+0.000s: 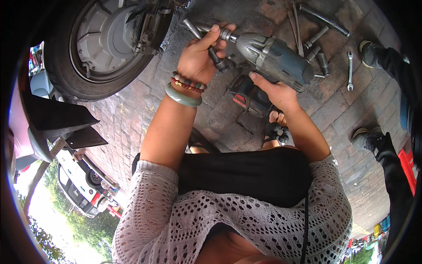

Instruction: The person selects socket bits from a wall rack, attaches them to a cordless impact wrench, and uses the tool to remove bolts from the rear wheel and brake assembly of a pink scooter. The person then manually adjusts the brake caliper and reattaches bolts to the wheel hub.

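My left hand (203, 52) is closed round a dark metal socket bar (192, 29), which slants down through the fingers to a thicker lower end. Its fingertips also touch a socket piece (228, 36) at the nose of a cordless impact wrench (272, 55). That wrench lies level, nose to the left, with a grey front and a dark body. My right hand (278, 91) grips its handle from below, thumb along the side. The black and red battery (250, 96) hangs beneath, near the ground. The handle is mostly hidden.
A wheel with a black tyre (105, 90) stands at upper left. On the brick ground at upper right lie a T-handle wrench (325, 21), several sockets (323, 64) and a double-ended spanner (350, 71). Another person's shoes (371, 53) are at the right; a red object (406, 169) is behind.
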Available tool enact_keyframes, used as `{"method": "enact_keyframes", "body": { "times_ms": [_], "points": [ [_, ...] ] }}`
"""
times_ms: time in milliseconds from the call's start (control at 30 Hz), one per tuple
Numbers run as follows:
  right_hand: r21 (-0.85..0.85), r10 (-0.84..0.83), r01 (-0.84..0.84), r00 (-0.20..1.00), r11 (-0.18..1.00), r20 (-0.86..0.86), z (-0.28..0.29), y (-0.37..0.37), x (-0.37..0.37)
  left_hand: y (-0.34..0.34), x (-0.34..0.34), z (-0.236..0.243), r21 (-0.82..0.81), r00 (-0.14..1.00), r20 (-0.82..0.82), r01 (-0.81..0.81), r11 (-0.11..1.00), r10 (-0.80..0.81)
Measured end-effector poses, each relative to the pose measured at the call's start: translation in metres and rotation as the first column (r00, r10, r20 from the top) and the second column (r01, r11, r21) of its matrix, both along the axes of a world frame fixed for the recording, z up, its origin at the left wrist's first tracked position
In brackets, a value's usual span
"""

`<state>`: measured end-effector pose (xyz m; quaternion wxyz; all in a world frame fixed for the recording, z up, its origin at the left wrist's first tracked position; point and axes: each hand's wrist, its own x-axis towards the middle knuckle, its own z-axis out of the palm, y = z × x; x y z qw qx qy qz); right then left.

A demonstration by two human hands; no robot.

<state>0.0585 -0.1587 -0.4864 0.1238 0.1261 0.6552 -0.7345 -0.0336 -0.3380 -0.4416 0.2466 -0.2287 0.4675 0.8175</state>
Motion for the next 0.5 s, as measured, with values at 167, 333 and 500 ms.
{"method": "enact_keyframes", "body": {
  "times_ms": [167, 333, 500],
  "points": [
    [-0.153, 0.014, 0.018, 0.98, 0.988, 0.201, 0.012, 0.003, 0.004, -0.005, 0.005, 0.004, 0.256, 0.998, 0.04, -0.052, 0.965, 0.043],
    [-0.033, 0.031, -0.026, 0.99, 0.999, 0.137, 0.027, 0.008, 0.009, -0.001, 0.015, 0.013, 0.132, 0.995, -0.074, -0.056, 0.99, 0.066],
    [0.061, 0.125, -0.139, 0.974, 0.988, 0.188, 0.065, 0.016, 0.0, 0.007, 0.019, 0.023, 0.208, 0.992, -0.073, -0.084, 0.975, 0.101]
  ]
}}
